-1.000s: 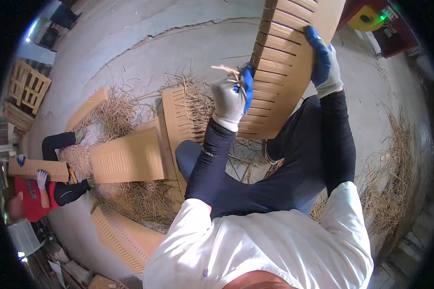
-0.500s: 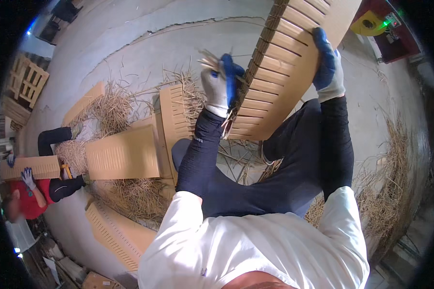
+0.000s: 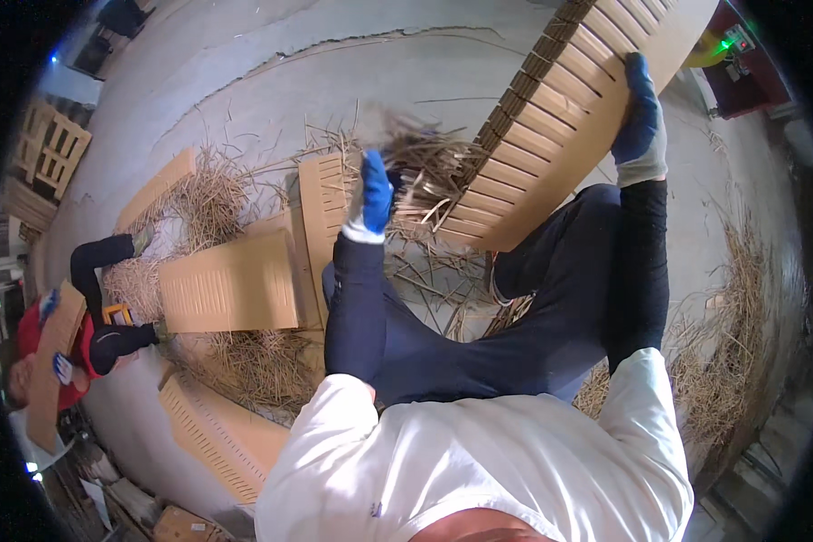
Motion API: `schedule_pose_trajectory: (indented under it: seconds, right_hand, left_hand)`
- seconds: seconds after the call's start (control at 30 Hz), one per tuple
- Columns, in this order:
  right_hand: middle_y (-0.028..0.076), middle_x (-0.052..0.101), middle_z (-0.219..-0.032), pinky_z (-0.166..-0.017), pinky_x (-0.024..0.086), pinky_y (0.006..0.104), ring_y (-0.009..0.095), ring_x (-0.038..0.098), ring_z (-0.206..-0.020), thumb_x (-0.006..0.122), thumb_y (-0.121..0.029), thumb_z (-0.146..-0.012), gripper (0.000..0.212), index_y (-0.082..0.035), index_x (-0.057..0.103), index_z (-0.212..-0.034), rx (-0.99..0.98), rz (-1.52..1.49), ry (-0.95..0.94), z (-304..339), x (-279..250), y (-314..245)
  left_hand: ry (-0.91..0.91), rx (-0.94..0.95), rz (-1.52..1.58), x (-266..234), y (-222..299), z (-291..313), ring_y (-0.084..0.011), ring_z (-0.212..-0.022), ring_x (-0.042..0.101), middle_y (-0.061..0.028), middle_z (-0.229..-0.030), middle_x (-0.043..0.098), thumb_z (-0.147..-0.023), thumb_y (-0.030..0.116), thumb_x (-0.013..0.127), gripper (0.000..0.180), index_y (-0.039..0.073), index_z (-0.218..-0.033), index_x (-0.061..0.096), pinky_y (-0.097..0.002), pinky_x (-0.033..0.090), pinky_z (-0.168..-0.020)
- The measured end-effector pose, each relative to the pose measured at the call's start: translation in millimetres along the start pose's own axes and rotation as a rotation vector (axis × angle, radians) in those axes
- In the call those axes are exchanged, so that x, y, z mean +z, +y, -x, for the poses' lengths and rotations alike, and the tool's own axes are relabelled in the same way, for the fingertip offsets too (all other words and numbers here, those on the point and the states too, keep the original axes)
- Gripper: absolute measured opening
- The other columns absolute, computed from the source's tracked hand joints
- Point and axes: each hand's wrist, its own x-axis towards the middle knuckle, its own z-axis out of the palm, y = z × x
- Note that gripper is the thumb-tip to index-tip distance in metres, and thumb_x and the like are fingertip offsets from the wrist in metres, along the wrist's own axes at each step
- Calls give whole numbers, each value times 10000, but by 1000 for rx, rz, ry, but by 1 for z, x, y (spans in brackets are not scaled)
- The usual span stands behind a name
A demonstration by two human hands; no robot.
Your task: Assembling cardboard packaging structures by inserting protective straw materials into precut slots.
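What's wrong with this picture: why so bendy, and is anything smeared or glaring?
Head view: fisheye distortion, with black corners; thin brown strips beside the left hand in a white-and-blue glove smeared, probably by motion; the slotted brown cardboard stack fairly crisp; a small bright green light glaring at upper right.
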Motion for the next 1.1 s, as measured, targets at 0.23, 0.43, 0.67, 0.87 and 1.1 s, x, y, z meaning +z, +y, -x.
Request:
schedule_pose_trajectory:
  seconds: [0.23, 0.43, 0.67, 0.87, 1.1]
  right_hand:
    - [72, 526, -1308, -1026, 400, 348, 196, 508, -1189, 480, -222, -971, 397, -46, 476, -1327, 54, -12, 22, 0, 0, 0]
    - [74, 531, -1301, -1019, 407, 346, 192, 516, -1178, 487, -222, -969, 396, -42, 480, -1322, 75, -33, -17, 2, 6, 4]
    - [76, 538, -1293, -1010, 415, 343, 186, 526, -1165, 494, -222, -966, 396, -37, 485, -1316, 85, -44, -25, 3, 8, 9]
    - [77, 544, -1286, -1003, 422, 341, 182, 534, -1155, 500, -223, -964, 395, -33, 489, -1310, 83, -71, -22, 0, 5, 7]
    - [60, 544, -1285, -1018, 405, 337, 175, 521, -1168, 493, -249, -965, 400, -47, 494, -1311, 49, -51, 26, 2, 1, -3]
  left_hand:
    - [-449, 615, -1185, 17, 11, 6, -264, -657, 637, -95, -785, 652, -838, 409, 638, 425, 6, -972, 641, -350, 518, -653]
    - [-86, 707, -1240, 39, -18, 13, -232, -577, 615, -89, -677, 640, -849, 189, 635, 145, 52, -870, 677, -329, 479, -540]
    - [-64, 1017, -1188, 31, -24, 10, -252, -569, 603, -92, -670, 618, -786, 89, 648, 42, 50, -770, 651, -335, 463, -519]
    - [226, 1010, -1079, 7, -38, -4, -177, -561, 591, -61, -689, 623, -826, 120, 667, 115, 15, -860, 634, -307, 448, -502]
    - [49, -8, 321, -37, -51, -6, -149, -866, 610, -58, -954, 640, -956, 405, 471, 390, 47, -1062, 586, -323, 523, -732]
